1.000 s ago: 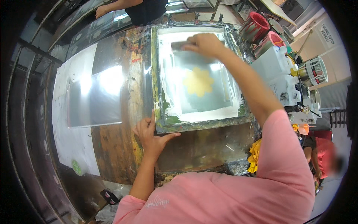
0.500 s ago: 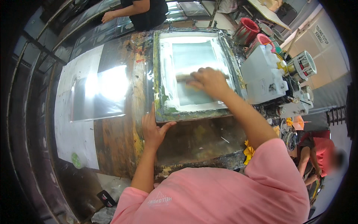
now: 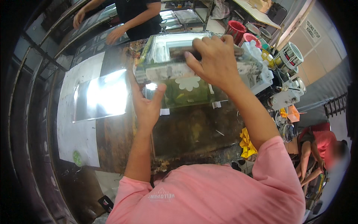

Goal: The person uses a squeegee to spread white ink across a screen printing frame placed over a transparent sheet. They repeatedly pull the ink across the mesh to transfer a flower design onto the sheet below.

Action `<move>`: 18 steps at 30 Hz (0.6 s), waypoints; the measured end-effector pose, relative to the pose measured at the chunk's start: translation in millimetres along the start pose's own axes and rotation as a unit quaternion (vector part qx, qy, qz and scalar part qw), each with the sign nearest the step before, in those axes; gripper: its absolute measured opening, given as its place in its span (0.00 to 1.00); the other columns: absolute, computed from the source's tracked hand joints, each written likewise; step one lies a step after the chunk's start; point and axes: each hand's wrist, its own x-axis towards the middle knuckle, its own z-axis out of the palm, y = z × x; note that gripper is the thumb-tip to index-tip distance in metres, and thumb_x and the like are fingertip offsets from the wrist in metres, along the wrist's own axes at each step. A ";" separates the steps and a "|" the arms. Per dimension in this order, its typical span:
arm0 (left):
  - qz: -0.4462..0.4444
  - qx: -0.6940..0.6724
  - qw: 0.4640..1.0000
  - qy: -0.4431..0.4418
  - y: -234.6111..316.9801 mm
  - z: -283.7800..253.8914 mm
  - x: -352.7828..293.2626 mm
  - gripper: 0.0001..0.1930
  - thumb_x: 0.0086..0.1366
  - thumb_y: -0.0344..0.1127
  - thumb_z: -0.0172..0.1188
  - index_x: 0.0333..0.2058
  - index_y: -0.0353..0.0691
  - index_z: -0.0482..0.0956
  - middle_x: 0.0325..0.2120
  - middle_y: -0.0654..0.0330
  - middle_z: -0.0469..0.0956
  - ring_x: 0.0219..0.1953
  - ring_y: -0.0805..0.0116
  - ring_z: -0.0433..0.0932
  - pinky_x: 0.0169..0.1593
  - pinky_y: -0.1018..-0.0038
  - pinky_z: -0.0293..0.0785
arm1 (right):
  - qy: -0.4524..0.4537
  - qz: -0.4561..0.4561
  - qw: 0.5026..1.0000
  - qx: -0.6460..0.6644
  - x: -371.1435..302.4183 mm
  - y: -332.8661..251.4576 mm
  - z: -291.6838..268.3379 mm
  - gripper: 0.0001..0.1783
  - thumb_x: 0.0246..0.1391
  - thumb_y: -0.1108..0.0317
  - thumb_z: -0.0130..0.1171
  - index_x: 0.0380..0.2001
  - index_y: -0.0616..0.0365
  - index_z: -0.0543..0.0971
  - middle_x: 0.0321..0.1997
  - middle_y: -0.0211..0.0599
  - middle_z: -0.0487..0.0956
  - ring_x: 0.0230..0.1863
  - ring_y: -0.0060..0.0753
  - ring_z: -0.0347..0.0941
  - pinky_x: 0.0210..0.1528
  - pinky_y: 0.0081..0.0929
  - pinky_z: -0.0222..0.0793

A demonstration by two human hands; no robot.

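My right hand (image 3: 216, 59) is closed around the handle of a squeegee (image 3: 179, 53), over the mesh of a screen-printing frame (image 3: 164, 72). That frame is tilted, its near edge raised off the table and smeared by motion. My left hand (image 3: 146, 110) is by the frame's near left corner, thumb apart and fingers stretched upward, their tips blurred. Whether it touches the frame I cannot tell. Beneath the raised edge lies a clear sheet (image 3: 197, 98) bearing a white flower-like shape (image 3: 189, 83). Small white tabs (image 3: 164, 111) show along its near edge.
Another glossy clear sheet (image 3: 102, 95) lies on white paper (image 3: 67, 138) at the left. Paint cans (image 3: 291, 54) and a white jerrycan (image 3: 263, 76) crowd the right side. A yellow cloth (image 3: 247, 145) sits at the near right edge. A co-worker (image 3: 140, 18) stands beyond the table.
The frame's near edge has risen from the table, uncovering the sheet with the white shape. My right hand moved farther away with the squeegee; my left moved up. The co-worker came nearer.
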 end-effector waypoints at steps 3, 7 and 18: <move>0.011 0.338 0.932 -0.132 -16.6 -1.5 -3.2 0.56 0.69 0.62 0.67 0.78 0.27 0.50 0.72 0.35 0.62 0.75 0.44 0.60 0.73 0.42 0.58 | 0.017 0.010 1.000 0.007 40.1 25.0 2.7 0.23 0.64 0.45 0.61 0.32 0.55 0.82 0.29 0.38 0.80 0.37 0.44 0.79 0.49 0.46 0.61; -0.022 0.597 0.779 -0.192 -65.6 6.7 -46.2 0.61 0.65 0.78 0.57 0.77 0.29 0.53 0.76 0.37 0.57 0.81 0.41 0.49 0.74 0.26 0.35 | 0.021 0.010 1.000 0.019 85.9 55.1 12.3 0.25 0.65 0.43 0.59 0.35 0.56 0.86 0.28 0.41 0.82 0.36 0.46 0.81 0.48 0.47 0.63; 0.017 0.378 0.926 -0.016 -61.6 -0.8 66.8 0.28 0.71 0.42 0.68 0.62 0.29 0.79 0.62 0.41 0.79 0.73 0.45 0.70 0.81 0.52 0.46 | 0.071 -0.072 0.995 -0.017 161.8 84.3 19.7 0.31 0.67 0.41 0.54 0.29 0.59 0.87 0.26 0.49 0.83 0.34 0.55 0.82 0.42 0.51 0.72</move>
